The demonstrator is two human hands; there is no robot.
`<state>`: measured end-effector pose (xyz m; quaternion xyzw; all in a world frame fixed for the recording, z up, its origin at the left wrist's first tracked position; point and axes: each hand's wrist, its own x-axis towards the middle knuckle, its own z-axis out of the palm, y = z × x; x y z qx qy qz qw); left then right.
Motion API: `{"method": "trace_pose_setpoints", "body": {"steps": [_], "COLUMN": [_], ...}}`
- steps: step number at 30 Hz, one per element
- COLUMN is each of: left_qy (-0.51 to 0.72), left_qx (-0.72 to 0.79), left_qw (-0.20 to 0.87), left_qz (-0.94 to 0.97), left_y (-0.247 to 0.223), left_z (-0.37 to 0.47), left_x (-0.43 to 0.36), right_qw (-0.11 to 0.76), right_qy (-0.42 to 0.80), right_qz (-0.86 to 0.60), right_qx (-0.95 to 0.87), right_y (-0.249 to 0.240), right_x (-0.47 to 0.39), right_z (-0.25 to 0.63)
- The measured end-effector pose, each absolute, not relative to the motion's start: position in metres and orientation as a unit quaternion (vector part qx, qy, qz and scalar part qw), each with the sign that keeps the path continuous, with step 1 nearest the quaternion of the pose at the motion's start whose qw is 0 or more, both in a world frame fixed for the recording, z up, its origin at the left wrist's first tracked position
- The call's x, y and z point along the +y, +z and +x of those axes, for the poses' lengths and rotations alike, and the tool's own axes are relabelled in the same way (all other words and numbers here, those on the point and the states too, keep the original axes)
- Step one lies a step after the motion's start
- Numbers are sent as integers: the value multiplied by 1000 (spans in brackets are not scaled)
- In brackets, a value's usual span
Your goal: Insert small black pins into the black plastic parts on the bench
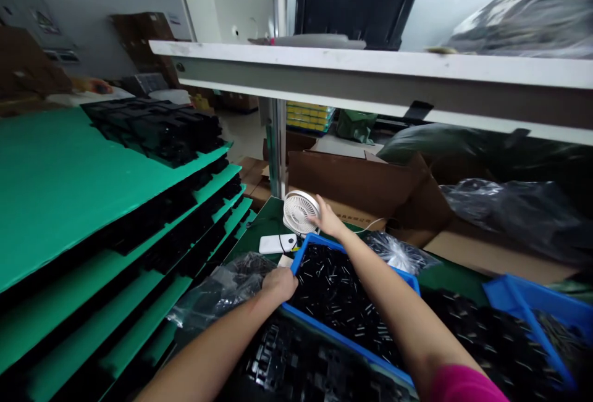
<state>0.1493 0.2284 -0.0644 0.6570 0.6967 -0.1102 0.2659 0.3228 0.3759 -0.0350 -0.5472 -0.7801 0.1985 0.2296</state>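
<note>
My right hand (330, 220) reaches forward with its fingers on the right rim of a small white fan (298, 212). The fan stands at the far end of the bench, behind a blue bin (343, 341). Many small black parts with shiny metal pins (327, 284) fill that bin. At the bin's left edge, my left hand (280, 283) is closed on the rim; its fingertips are partly hidden. A white device like a power bank (273, 244), with a dark cord, lies just left of the fan.
Green sheets with black parts between them (115, 247) are stacked at left. Clear plastic bags (222, 294) lie beside my left forearm. Black moulded parts (296, 359) sit in front of the bin. A second blue bin (519, 303) is at right. A white shelf (370, 75) crosses above an open cardboard box (352, 180).
</note>
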Motion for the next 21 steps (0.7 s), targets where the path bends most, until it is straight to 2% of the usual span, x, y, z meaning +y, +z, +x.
{"method": "trace_pose_setpoints", "body": {"steps": [9,21], "left_qy": [-113,-108], "left_qx": [697,716], "left_qw": [275,313], "left_qz": [652,614], "left_y": [-74,-70], "left_z": [129,117], "left_x": [238,238], "right_qw": [212,230], "right_qy": [187,197], "right_qz": [-572,-540], "right_qx": [-770,-785], "right_y": [-49,-42], "right_x": [406,376], "right_z": [336,349]}}
